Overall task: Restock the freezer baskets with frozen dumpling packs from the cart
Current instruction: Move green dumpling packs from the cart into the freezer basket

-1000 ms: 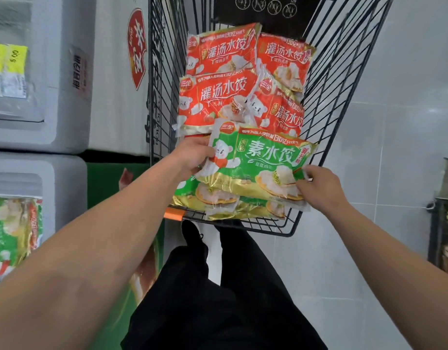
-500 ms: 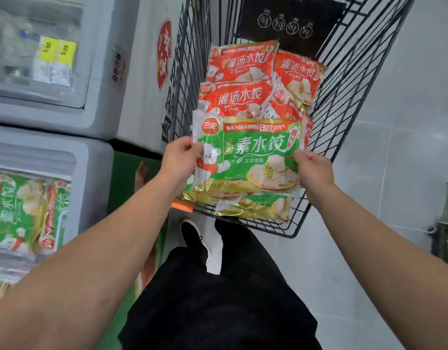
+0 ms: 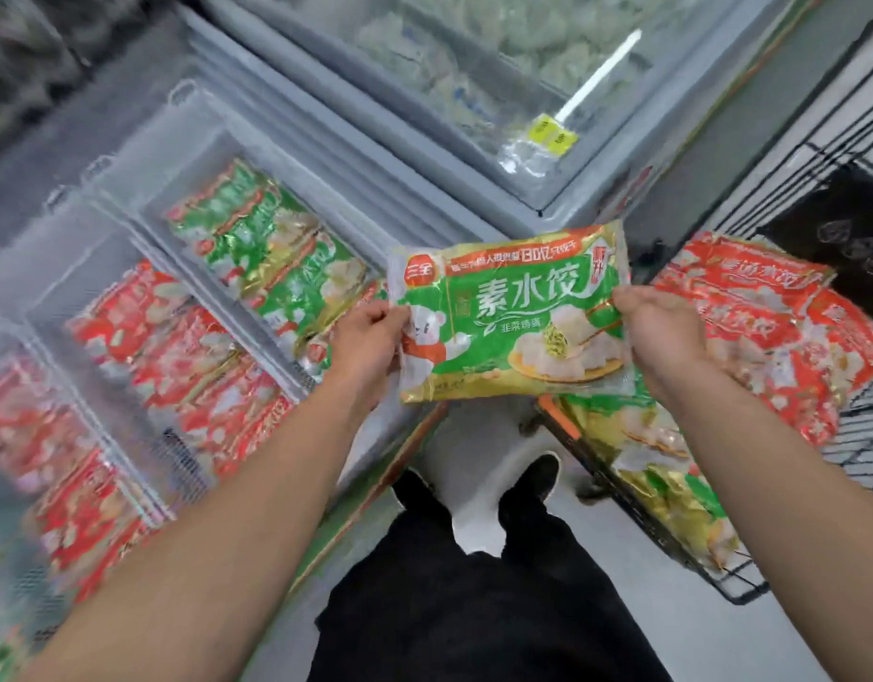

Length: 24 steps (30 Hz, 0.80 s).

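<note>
I hold a green dumpling pack (image 3: 511, 317) in the air between the cart and the freezer. My left hand (image 3: 368, 342) grips its left edge and my right hand (image 3: 658, 327) grips its right edge. The black wire cart (image 3: 739, 590) stands at the right with red packs (image 3: 764, 332) and green packs (image 3: 670, 484) still in it. At the left, the open freezer holds a basket of green packs (image 3: 272, 260) and, nearer me, baskets of red packs (image 3: 179, 356). The held pack hangs just right of the green basket.
A second chest freezer with a closed glass lid (image 3: 474, 71) and yellow price tags (image 3: 552, 135) sits at the top. My black trousers and shoes (image 3: 530, 479) stand on grey floor between freezer and cart. The view is blurred by motion.
Both hands have lifted the green pack out of the cart and swung it left toward the freezer. My view has turned left, so the open baskets now fill the left side.
</note>
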Available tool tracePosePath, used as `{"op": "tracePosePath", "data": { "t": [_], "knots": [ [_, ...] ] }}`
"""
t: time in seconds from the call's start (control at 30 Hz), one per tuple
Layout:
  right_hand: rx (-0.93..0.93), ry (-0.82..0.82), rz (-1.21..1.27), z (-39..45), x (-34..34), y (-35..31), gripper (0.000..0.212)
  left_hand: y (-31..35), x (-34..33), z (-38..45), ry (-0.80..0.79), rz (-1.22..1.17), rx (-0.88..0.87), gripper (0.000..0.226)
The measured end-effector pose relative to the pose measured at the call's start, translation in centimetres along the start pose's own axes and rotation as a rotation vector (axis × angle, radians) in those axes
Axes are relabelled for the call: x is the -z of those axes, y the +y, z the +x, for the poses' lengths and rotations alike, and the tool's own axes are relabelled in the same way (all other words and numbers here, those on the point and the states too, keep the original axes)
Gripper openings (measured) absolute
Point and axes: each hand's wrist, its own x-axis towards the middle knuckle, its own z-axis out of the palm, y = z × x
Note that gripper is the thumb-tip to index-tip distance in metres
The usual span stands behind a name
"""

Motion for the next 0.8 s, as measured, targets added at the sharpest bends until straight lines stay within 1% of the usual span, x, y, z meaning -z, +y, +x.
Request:
{"op": "tracePosePath", "data": {
  "t": [0.07, 0.13, 0.2, 0.3, 0.4, 0.47, 0.53, 0.77, 0.8],
  "knots": [
    [0.056, -0.094, -0.078, -1.8, -5.3, -1.4, 0.018, -0.2, 5.7, 0.2, 0.075, -0.021, -0.008, 0.025],
    [0.092, -0.135, -0.117, -2.8, -8.6, -2.6, 0.019, -0.5, 9.0, 0.1, 0.121, -0.043, 0.002, 0.023],
    [0.127, -0.185, -0.157, -4.5, -13.3, -3.8, 0.021, -1.0, 13.4, 0.3, 0.201, -0.084, 0.012, 0.026],
    [0.214, -0.249, -0.232, -6.5, -18.8, -5.4, 0.024, -1.0, 17.9, 0.2, 0.246, -0.192, 0.045, 0.025],
    [0.298, -0.282, -0.309, -7.8, -22.8, -5.9, 0.027, -1.9, 21.1, 0.4, 0.280, -0.267, 0.084, 0.024],
    [0.318, -0.296, -0.368, -8.0, -25.1, -5.8, 0.022, -3.0, 22.6, 0.7, 0.317, -0.295, 0.102, 0.020],
    [0.324, -0.317, -0.433, -7.7, -27.4, -5.7, 0.020, -4.1, 23.8, 1.3, 0.359, -0.340, 0.132, 0.009],
    [0.303, -0.358, -0.587, -4.4, -32.3, -4.3, 0.023, -6.9, 23.5, 4.5, 0.411, -0.358, 0.263, 0.011],
    [0.309, -0.368, -0.613, -3.4, -32.9, -4.0, 0.024, -7.2, 23.1, 5.5, 0.411, -0.361, 0.287, 0.015]
  ]
}}
